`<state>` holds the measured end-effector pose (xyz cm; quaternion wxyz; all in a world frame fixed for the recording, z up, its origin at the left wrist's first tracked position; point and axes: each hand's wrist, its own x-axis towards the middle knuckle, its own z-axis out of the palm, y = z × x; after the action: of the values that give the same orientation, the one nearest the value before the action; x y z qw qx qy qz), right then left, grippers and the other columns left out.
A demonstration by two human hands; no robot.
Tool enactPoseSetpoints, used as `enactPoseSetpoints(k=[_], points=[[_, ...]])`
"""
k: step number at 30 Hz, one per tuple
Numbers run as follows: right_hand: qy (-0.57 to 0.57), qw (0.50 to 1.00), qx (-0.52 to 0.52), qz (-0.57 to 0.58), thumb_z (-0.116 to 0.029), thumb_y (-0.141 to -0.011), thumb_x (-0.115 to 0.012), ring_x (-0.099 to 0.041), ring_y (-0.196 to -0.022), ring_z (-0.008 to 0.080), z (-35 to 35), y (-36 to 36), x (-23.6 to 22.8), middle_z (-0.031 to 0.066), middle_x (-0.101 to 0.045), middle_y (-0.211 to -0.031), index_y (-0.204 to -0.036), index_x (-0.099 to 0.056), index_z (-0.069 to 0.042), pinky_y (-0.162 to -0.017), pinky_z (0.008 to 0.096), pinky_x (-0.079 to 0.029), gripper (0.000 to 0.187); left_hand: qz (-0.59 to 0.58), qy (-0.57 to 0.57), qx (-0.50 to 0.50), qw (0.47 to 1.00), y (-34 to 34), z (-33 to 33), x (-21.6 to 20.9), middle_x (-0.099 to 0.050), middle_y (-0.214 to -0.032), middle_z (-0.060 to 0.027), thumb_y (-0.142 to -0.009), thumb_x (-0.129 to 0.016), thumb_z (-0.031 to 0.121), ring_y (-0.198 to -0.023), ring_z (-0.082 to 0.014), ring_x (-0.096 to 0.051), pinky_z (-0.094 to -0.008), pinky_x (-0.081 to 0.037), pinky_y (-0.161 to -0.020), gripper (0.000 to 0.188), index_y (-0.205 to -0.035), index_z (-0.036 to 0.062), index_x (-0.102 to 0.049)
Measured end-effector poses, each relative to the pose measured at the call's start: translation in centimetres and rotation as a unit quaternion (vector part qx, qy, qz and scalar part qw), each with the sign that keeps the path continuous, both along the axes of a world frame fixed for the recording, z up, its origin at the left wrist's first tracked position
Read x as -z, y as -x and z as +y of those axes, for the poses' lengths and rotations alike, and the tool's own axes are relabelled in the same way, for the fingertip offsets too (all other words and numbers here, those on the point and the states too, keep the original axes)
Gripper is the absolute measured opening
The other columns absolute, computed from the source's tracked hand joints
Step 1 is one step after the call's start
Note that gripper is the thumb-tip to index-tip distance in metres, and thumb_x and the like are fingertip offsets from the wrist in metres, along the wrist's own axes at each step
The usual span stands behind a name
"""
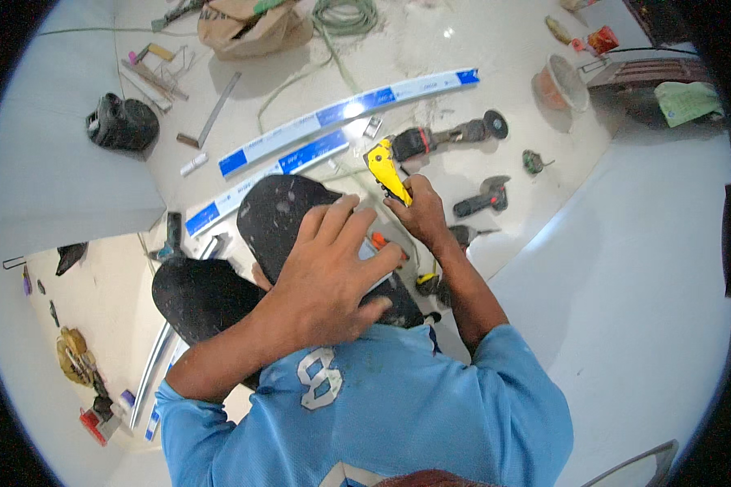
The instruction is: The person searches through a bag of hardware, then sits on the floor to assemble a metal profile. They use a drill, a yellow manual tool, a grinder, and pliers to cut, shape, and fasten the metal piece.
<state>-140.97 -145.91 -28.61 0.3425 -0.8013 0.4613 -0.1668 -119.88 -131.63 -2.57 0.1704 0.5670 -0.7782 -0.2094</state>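
My right hand (421, 209) is closed round a yellow hand tool (387, 169) with black parts and a round pivot; its exact kind is not clear. My left hand (329, 264) is raised above my black-trousered thigh, fingers spread and apart. Partly hidden beyond its fingers lie a pale grey flat thing (371, 252) and a small orange item (378, 240). Two long white profiles with blue film, the farther profile (349, 112) and the nearer profile (244, 188), lie on the floor ahead of my knees.
An angle grinder (459, 136) and a cordless power tool (483, 198) lie to the right. Farther right stands a plaster-stained bucket (559, 84). A metal square (213, 109), a black container (122, 122), a brown sack (252, 28) and a coiled green hose (343, 15) lie farther off.
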Motion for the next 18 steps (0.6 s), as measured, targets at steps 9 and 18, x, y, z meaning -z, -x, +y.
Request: enactPoseSetpoints(k=[9,18], points=[[0.032,0.95,0.067,-0.302,-0.01,-0.092,-0.087,-0.071,-0.101,0.0251,-2.5,-8.5,-19.9,0.0164,-0.068,-0.112,-0.125,-0.062,0.001,-0.086,0.0393,-0.059,0.043,0.485,-0.047,-0.216,0.846,-3.2,-10.7,2.9,-0.069,-0.122,-0.02,-0.115,-0.055,0.045,-0.109,-0.0274,-0.069,-0.0399,-0.058,-0.096,0.061,-0.152,-0.0041,-0.048],[0.148,0.926,-0.084,-0.336,0.001,-0.093,-0.079,-0.069,-0.105,0.026,-5.1,-10.5,-25.3,0.0183,-0.065,-0.124,-0.14,-0.062,0.003,-0.089,0.0381,-0.059,0.049,0.605,-0.06,-0.233,0.759,-7.4,-12.6,-0.5,-0.062,-0.083,0.0003,-0.117,-0.048,0.046,-0.067,-0.0089,-0.055,-0.0251,-0.047,-0.06,0.044,-0.121,0.006,-0.066]])
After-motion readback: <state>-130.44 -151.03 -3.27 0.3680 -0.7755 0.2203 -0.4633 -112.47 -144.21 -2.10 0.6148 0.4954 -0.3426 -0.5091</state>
